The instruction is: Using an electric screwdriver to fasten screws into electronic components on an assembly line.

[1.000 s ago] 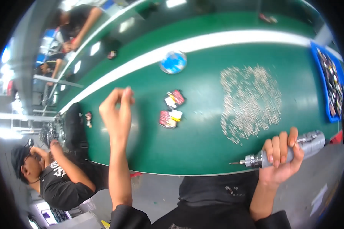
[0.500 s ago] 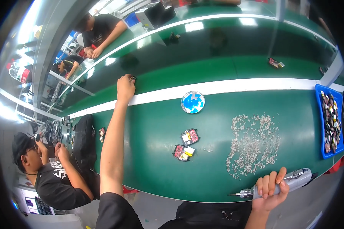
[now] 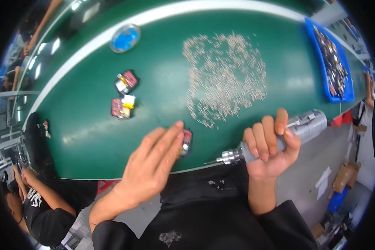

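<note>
Green tabletop [image 3: 83,154] stretches out ahead of the fingers, its near edge passing under the left hand [image 3: 148,162]. Those fingers lie long and close together, partly covering a small red-and-black module [image 3: 187,141] at their tips, close to that edge; I cannot tell whether they pinch it or only touch it. Right of them, the right hand [image 3: 271,146] curls firmly around a grey electric screwdriver [image 3: 310,125], its bit pointing left along the table's edge, near the module. Open green surface lies between the left fingertips and two opened modules [image 3: 120,108] ahead and to their left, with a round dish [image 3: 125,38] farther on. Ahead and right, scattered screws [image 3: 227,79] narrow the space; a blue tray [image 3: 349,83] stands beyond the right fingers.
</note>
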Motion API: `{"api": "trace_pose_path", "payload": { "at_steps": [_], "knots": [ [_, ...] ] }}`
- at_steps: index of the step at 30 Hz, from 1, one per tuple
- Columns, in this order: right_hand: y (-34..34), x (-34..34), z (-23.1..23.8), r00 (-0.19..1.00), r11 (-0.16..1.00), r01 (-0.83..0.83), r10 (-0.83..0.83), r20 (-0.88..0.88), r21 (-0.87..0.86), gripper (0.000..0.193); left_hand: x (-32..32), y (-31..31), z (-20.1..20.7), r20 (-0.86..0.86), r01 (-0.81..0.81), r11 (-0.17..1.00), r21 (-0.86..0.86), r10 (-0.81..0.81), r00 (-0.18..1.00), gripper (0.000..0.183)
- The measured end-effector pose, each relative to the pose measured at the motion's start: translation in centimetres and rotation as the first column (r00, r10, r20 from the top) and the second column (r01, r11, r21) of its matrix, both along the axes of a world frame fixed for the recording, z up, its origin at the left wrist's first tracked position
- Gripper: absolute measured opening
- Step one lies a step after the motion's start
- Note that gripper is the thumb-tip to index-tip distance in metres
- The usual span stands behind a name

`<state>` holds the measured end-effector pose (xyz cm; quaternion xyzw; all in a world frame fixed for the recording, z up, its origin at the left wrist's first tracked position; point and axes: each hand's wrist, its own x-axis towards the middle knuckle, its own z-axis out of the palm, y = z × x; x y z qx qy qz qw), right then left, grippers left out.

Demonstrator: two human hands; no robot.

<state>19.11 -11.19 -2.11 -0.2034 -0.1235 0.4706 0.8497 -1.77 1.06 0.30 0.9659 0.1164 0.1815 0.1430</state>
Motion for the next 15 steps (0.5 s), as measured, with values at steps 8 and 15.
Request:
{"api": "trace_pose_path", "payload": {
  "at_steps": [8, 15],
  "knots": [
    [-1.9, -1.8, -0.2, 0.995, 0.995, -0.093, 0.092, 0.028, 0.026, 0.012, 1.7, -1.1, 0.0, 0.043, -0.017, 0.998, -0.063, 0.02, 0.999, 0.038],
    [-1.2, -1.0, 0.3, 0.995, 0.996, -0.093, 0.093, 0.038, 0.0, 0.012, 2.7, -1.0, 0.9, -0.001, -0.033, 0.99, -0.139, 0.034, 0.999, 0.03]
  ]
}}
